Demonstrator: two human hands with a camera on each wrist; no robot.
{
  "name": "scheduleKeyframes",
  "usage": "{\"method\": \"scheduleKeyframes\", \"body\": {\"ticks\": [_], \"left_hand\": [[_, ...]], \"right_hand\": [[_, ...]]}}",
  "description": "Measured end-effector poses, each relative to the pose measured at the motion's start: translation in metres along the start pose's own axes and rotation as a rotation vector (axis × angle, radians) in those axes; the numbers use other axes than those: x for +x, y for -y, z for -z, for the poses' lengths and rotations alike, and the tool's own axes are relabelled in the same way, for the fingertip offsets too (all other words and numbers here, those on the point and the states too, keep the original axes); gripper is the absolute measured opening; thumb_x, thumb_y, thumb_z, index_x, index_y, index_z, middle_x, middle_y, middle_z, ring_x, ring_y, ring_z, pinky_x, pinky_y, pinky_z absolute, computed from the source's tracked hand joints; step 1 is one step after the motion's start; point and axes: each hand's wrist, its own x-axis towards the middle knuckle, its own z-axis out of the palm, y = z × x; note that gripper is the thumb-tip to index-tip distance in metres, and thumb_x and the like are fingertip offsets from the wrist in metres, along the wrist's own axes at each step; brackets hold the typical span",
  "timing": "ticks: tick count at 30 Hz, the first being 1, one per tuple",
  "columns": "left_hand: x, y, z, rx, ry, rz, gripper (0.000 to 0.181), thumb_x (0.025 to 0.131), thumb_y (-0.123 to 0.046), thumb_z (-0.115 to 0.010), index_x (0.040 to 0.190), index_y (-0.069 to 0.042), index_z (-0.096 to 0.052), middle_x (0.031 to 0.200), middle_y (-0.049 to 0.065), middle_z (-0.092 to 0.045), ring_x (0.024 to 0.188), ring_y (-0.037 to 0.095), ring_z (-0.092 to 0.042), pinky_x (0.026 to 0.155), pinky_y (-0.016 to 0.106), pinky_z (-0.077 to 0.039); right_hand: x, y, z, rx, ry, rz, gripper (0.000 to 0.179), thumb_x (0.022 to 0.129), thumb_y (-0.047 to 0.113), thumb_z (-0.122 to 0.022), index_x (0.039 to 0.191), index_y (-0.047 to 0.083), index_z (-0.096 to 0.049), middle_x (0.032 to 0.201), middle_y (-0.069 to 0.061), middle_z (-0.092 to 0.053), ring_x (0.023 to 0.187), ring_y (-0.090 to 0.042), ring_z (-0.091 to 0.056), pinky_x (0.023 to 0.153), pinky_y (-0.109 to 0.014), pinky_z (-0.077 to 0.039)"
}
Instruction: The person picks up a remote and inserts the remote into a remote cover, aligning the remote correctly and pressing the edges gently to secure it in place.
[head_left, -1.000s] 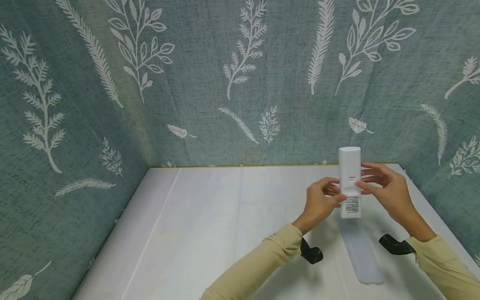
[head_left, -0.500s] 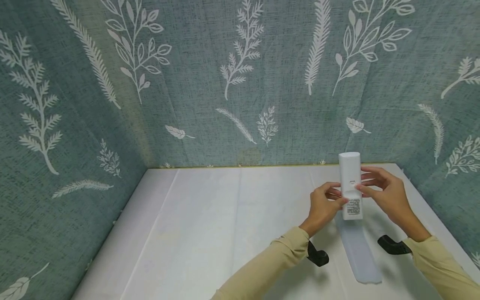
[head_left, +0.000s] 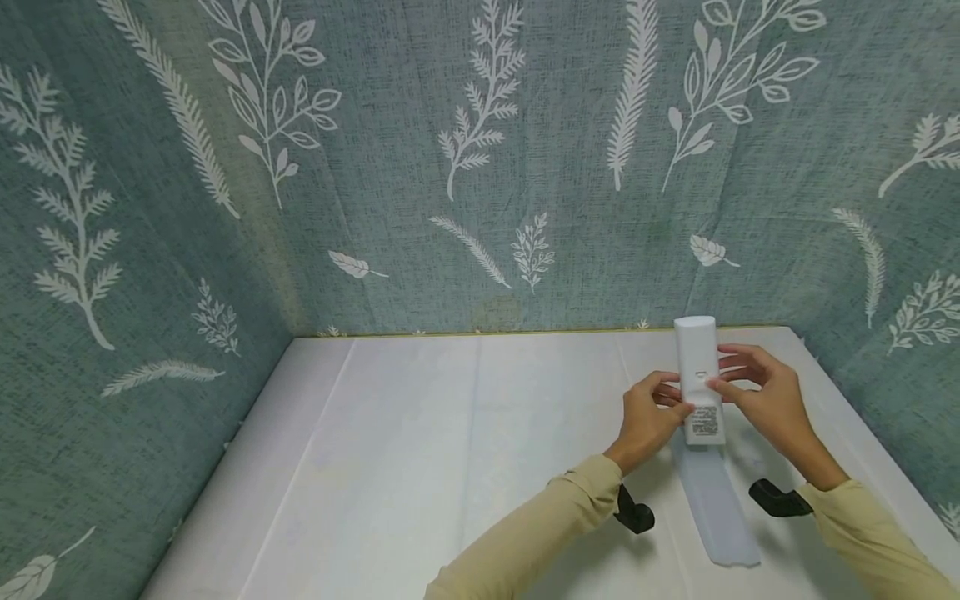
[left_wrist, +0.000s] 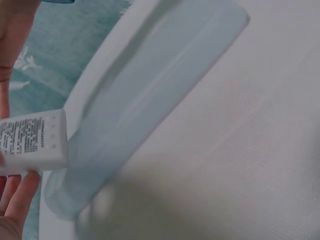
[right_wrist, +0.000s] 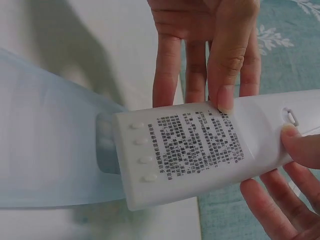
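Observation:
A white remote control (head_left: 693, 350) is held nearly upright over the table, its back toward me. Printed text and small raised feet (right_wrist: 145, 159) show near its lower end. My left hand (head_left: 647, 421) pinches its left edge low down, thumb on the label's border. On the other side my right hand (head_left: 772, 404) grips it, with the thumb (right_wrist: 302, 147) right at the battery cover's latch (right_wrist: 290, 116). Below lies a long translucent bluish sleeve (head_left: 716, 508); the remote's lower end overlaps its far end in the head view.
Black curved devices, one at the left wrist (head_left: 635, 512) and one at the right wrist (head_left: 778, 498), stick out over the white table (head_left: 390, 467). Green leaf-patterned cloth (head_left: 405, 167) walls the back and both sides.
Both hands have lowered the remote slightly toward the table. The grip on it looks the same, and the sleeve has stayed on the table.

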Motion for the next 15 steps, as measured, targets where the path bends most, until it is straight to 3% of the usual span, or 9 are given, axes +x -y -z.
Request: {"method": "scheduleKeyframes", "body": {"ticks": [5, 11, 15], "left_hand": [[0.0, 0.004, 0.0, 0.02, -0.008, 0.014, 0.032, 0.076, 0.005, -0.074, 0.104, -0.006, -0.067, 0.082, 0.003, -0.066, 0.071, 0.002, -0.06, 0.06, 0.013, -0.05], [0.0, 0.007, -0.003, -0.01, -0.028, 0.075, 0.031, 0.074, 0.008, -0.074, 0.1, -0.006, -0.066, 0.078, 0.002, -0.065, 0.065, 0.003, -0.059, 0.054, 0.014, -0.05], [0.0, 0.009, -0.004, -0.016, -0.035, 0.091, 0.031, 0.074, 0.008, -0.074, 0.1, -0.006, -0.065, 0.077, 0.002, -0.065, 0.065, 0.003, -0.06, 0.053, 0.015, -0.051]], "right_hand": [[-0.002, -0.003, -0.004, 0.007, -0.007, -0.012, 0.045, 0.08, -0.004, -0.072, 0.122, -0.006, -0.055, 0.095, -0.002, -0.061, 0.076, 0.0, -0.06, 0.053, -0.022, -0.055], [-0.005, -0.008, -0.008, -0.016, -0.011, -0.033, 0.043, 0.081, 0.0, -0.072, 0.121, -0.004, -0.056, 0.095, -0.003, -0.061, 0.076, 0.001, -0.06, 0.054, -0.02, -0.054], [-0.005, -0.027, -0.011, -0.001, -0.026, -0.019, 0.045, 0.08, 0.003, -0.074, 0.122, 0.0, -0.058, 0.095, -0.003, -0.061, 0.076, 0.0, -0.06, 0.053, -0.02, -0.054]]}}
